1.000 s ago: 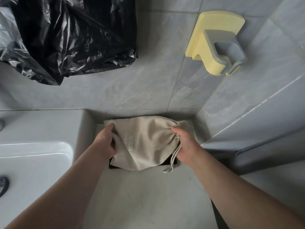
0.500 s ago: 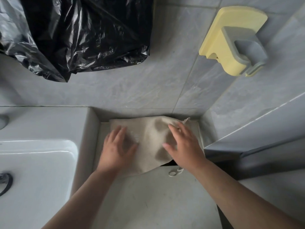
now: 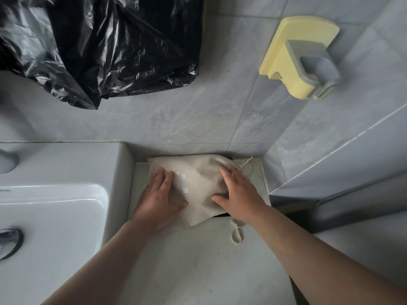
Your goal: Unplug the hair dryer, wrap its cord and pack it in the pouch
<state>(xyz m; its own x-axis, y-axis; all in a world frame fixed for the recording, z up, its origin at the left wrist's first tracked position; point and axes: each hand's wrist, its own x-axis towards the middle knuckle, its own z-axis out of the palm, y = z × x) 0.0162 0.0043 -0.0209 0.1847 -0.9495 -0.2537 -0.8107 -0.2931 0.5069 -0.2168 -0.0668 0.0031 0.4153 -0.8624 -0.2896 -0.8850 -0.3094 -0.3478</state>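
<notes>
Switched from clutching to flattening the beige drawstring cloth pouch (image 3: 198, 179). Pressed beneath spread-fingered left grip (image 3: 157, 203) and right grip (image 3: 240, 194).

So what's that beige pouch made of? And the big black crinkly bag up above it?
The pouch looks like woven cloth, maybe cotton or linen: matt beige with soft creases, and it dents under the flat left hand and right hand. The black bag looks like thin plastic film: it is glossy, with sharp crinkles that catch the light.
</notes>
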